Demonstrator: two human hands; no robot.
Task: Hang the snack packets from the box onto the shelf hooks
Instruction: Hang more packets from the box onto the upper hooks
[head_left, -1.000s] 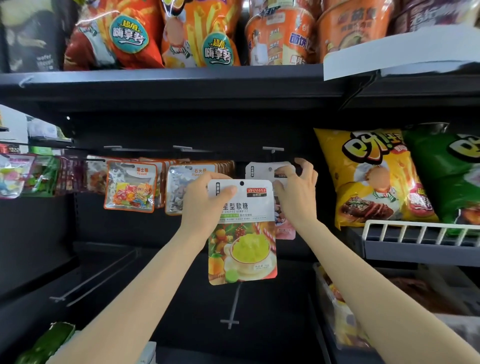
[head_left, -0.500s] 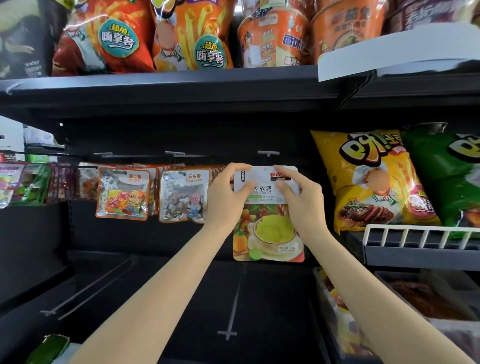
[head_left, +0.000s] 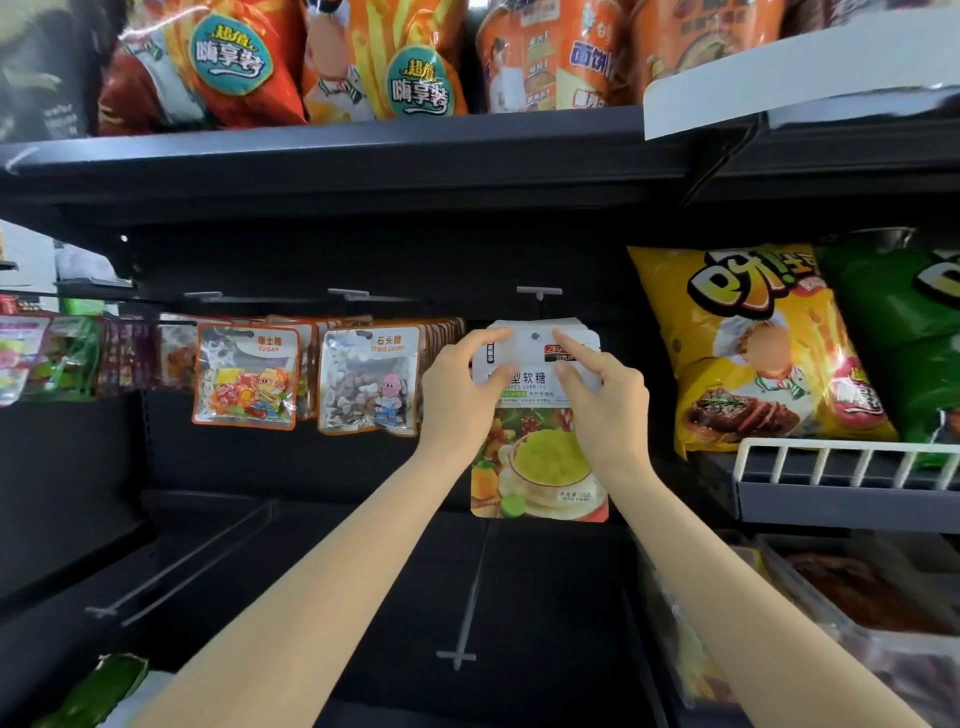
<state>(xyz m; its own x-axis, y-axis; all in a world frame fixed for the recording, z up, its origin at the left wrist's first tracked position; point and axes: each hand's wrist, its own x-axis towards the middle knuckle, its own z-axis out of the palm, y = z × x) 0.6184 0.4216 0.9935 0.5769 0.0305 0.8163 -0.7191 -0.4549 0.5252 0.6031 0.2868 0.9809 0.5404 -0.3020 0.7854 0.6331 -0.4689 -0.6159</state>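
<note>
A white gummy packet (head_left: 537, 467) with a green-and-fruit picture hangs at the shelf hook (head_left: 539, 294), in front of other packets of the same kind. The hook's tip shows through the hole at the packet's top. My left hand (head_left: 460, 400) grips the packet's upper left edge, thumb on the front. My right hand (head_left: 602, 400) pinches its upper right part, index finger stretched toward the hole. Two rows of hung candy packets, an orange-framed one (head_left: 244, 376) and a stone-candy one (head_left: 369, 379), fill the hooks to the left.
Yellow (head_left: 753, 348) and green (head_left: 904, 343) chip bags stand on a white wire-fronted shelf (head_left: 841, 462) at the right. Bare hooks (head_left: 467, 608) jut out on the lower level. Snack bags and noodle cups line the top shelf (head_left: 363, 150). Clear bins (head_left: 857, 623) sit lower right.
Both hands carried the gummy packet up and to the right onto the hook, over the packets hanging there. My right hand moved from the hung packets to this packet's top.
</note>
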